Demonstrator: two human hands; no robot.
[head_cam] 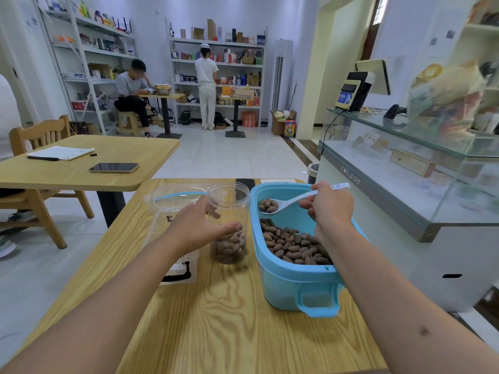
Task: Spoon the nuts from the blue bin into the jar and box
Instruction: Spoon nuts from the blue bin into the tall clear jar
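Box (172, 211) half hidden behind left hand (201, 225), jar (229, 225) blurred

Clear glossy plastic jar (229, 211), smooth blue plastic bin (297, 282) — on a matt, grained wood table (229, 319).
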